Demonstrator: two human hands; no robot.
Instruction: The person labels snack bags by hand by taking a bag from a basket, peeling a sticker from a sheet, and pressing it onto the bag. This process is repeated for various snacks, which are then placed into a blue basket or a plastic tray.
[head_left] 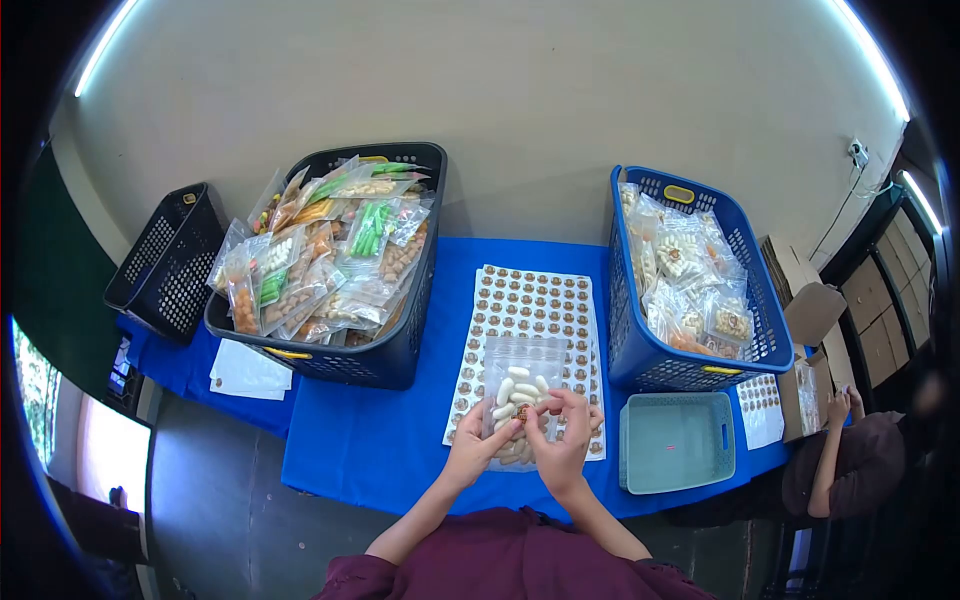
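Note:
A clear plastic bag (520,357) of white and tan pieces lies over a sheet of round stickers (530,295) on the blue table. My left hand (474,442) is closed at the bag's left side, its thumb pressing near the middle. From the right, my right hand (562,438) bends its fingers in a pinch over the bag, at a small round brown sticker (521,411). Both hands are close together, the fingertips nearly meeting at the sticker. The bag's lower part is partly hidden behind the hands.
A dark basket (425,290) heaped with filled bags stands left; a blue basket (625,345) of bags stands right. A green tray (677,443) sits near the front edge. An empty dark basket (165,262) is far left. Another person (850,460) works at far right.

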